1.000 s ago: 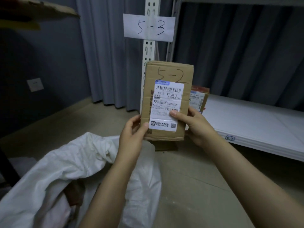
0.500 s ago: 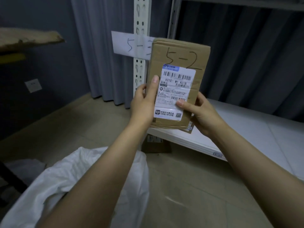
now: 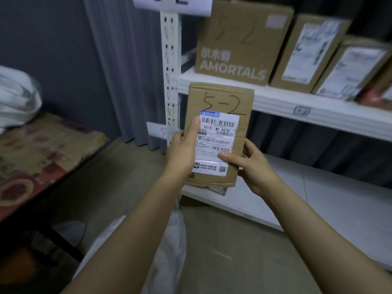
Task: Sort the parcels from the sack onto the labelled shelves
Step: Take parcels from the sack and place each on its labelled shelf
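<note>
— How does the parcel look from the head camera?

— It's a flat brown cardboard parcel (image 3: 218, 132) with slightly creased edges. It is held upright in the air between both hands, in front of the edge of the white metal shelf (image 3: 275, 102).

— Can any writing be read?

— "5-2" is written in black marker across the top, above the left thumb. Under it is a white shipping label (image 3: 216, 143) with barcodes and "501E- M1 A21B". Beyond the hands, up on the shelf, a larger brown carton (image 3: 239, 43) is printed "AMORTALS". The labels on the boxes to its right are too blurred to read.

— And the hands?

— The left hand (image 3: 182, 149) grips the parcel's left edge, with the thumb lying up along the label. The right hand (image 3: 252, 166) pinches the lower right edge, thumb on the label and fingers behind. Both forearms reach forward. A white plastic sack (image 3: 169, 240) lies on the floor below the left forearm.
</note>
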